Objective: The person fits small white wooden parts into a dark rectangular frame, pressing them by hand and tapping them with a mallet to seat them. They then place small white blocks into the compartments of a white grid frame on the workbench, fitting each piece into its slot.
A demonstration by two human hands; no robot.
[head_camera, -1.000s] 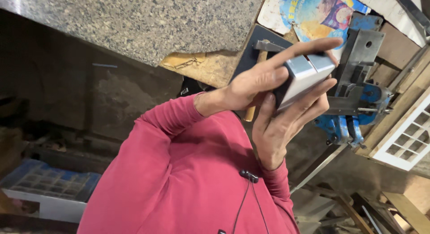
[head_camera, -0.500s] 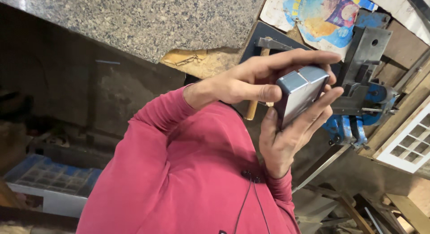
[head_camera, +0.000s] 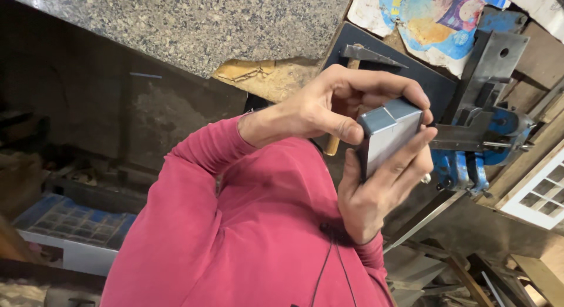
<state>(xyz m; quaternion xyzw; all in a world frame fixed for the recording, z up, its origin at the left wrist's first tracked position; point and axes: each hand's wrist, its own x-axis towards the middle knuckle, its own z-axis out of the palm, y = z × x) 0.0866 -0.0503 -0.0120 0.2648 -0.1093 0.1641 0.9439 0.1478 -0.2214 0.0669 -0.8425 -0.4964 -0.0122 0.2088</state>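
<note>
Both of my hands hold a small grey metal box [head_camera: 385, 144] in front of my chest. My left hand [head_camera: 329, 104] comes in from the left in a red sleeve; its fingers curl over the top of the box and its thumb presses the upper left corner. My right hand [head_camera: 376, 192] cups the box from below, with the thumb along the left edge and the fingers wrapped around the right side. The box is tilted, its flat face towards me.
A speckled granite slab [head_camera: 205, 25] fills the top left. A blue bench vise [head_camera: 470, 160] and a wooden-handled hammer [head_camera: 352, 60] lie behind the hands. A torn colourful poster [head_camera: 429, 19], a blue compartment tray [head_camera: 70, 225] and a white lattice frame [head_camera: 537, 195] are around.
Both hands have drifted slightly down in the view with the box. My left thumb has shifted onto the box's upper corner.
</note>
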